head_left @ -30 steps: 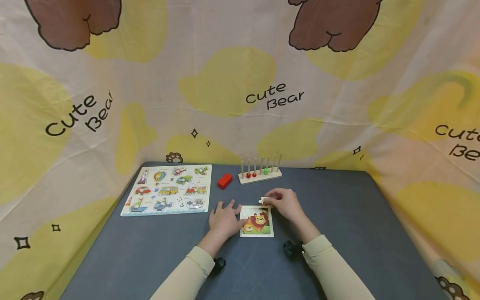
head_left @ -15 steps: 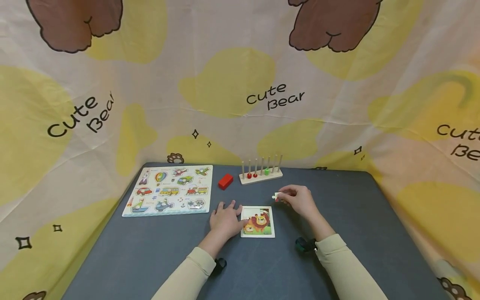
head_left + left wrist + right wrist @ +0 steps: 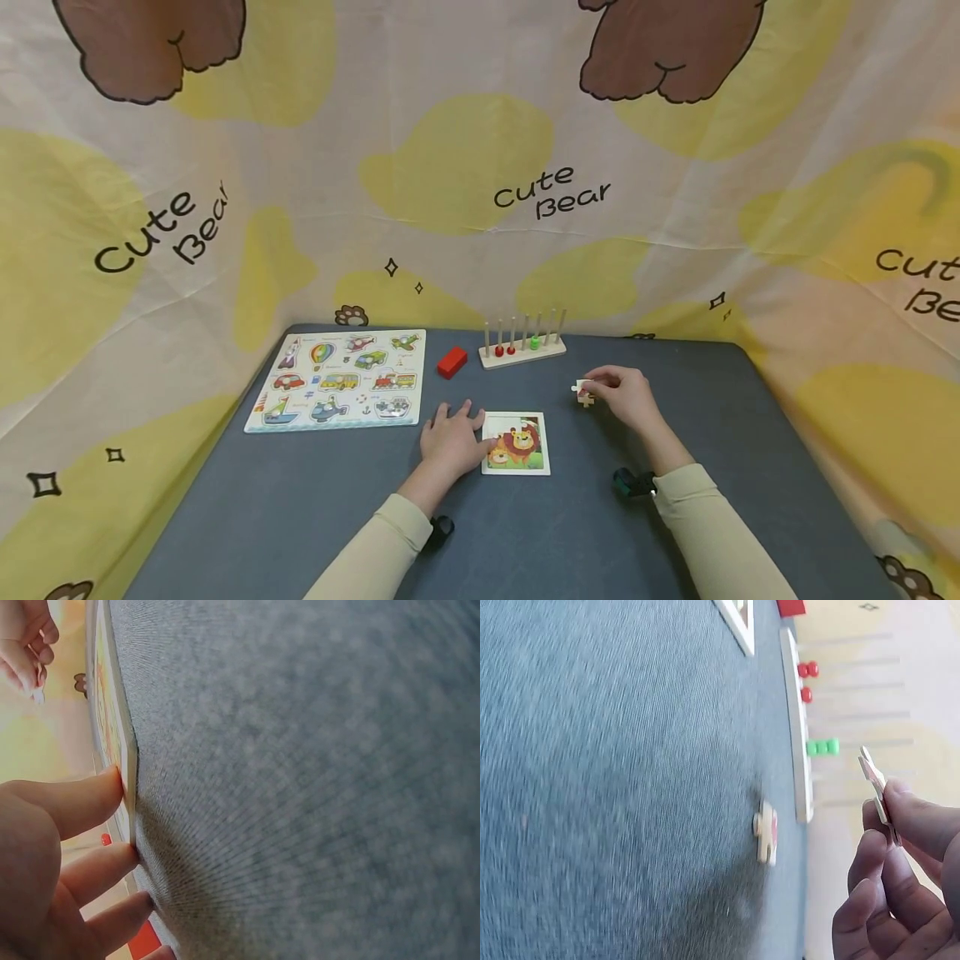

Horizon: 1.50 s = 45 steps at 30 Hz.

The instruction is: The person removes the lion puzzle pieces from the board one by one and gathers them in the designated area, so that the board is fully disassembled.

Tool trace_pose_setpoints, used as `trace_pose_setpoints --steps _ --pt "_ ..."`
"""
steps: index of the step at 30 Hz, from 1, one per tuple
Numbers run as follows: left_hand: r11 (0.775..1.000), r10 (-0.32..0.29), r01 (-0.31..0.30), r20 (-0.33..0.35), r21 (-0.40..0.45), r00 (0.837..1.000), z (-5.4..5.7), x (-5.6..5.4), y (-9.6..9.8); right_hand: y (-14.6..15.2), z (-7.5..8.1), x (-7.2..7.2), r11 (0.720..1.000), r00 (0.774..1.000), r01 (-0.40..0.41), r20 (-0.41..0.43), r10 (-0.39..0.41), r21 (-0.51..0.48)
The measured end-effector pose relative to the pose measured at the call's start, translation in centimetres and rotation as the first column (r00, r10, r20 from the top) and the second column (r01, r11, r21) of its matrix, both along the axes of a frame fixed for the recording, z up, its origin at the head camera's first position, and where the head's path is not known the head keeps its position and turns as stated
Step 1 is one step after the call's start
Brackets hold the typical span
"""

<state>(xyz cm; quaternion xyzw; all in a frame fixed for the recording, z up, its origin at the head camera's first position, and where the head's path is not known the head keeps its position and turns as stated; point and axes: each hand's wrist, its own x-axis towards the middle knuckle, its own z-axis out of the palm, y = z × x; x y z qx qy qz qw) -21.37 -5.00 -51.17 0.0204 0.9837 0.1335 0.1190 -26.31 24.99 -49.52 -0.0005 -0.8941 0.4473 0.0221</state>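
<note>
My right hand (image 3: 628, 400) pinches a small wooden jigsaw piece (image 3: 875, 784) between thumb and fingertips, right of the puzzle. Below it on the table lies a second jigsaw piece (image 3: 766, 832), with a reddish patch on its face. The lion puzzle (image 3: 517, 446), a square picture in a white frame, lies flat in the middle of the table; a pale patch shows at its upper left. My left hand (image 3: 448, 440) rests at the frame's left side with fingers spread. In the left wrist view its thumb (image 3: 94, 799) touches the frame, the index fingertip right at the edge.
A large vehicle picture board (image 3: 337, 381) lies at the back left. Beside it sits a red block (image 3: 452, 362). A wooden peg rack (image 3: 522, 354) with red and green beads stands at the back, near the patterned cloth (image 3: 450, 167).
My right hand has moved right, away from the puzzle frame, carrying the jigsaw piece. The left hand stays at the frame.
</note>
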Motion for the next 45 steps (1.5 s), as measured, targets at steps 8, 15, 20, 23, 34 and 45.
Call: trace_pose_setpoints --steps 8,15,20,23,34,45 --pt "1.000 0.005 -0.005 -0.002 0.000 1.000 -0.1 0.2 -0.1 1.9 -0.8 -0.5 1.000 0.999 0.017 0.034 -0.018 0.025" --pt "1.000 -0.011 0.011 -0.020 -0.009 1.000 -0.2 0.1 0.0 3.5 -1.5 -0.6 0.996 0.995 0.055 0.078 -0.060 0.063" --pt "1.000 -0.008 0.008 -0.028 -0.008 1.000 -0.3 0.0 -0.1 4.0 -1.9 -0.9 0.994 0.992 0.068 0.100 -0.077 0.091" --pt "1.000 -0.012 0.012 -0.027 -0.003 1.000 -0.3 0.0 -0.2 4.2 -2.1 -1.0 0.992 0.989 0.079 0.119 -0.090 0.096" --pt "1.000 -0.017 0.017 -0.023 0.001 1.000 -0.4 -0.1 -0.2 5.0 -2.8 -1.2 0.986 0.986 0.089 0.131 -0.107 0.142" --pt "1.000 -0.008 0.008 -0.017 0.007 1.000 -0.4 0.0 -0.3 4.8 -3.0 -1.6 0.978 0.985 0.069 0.143 -0.098 0.199"
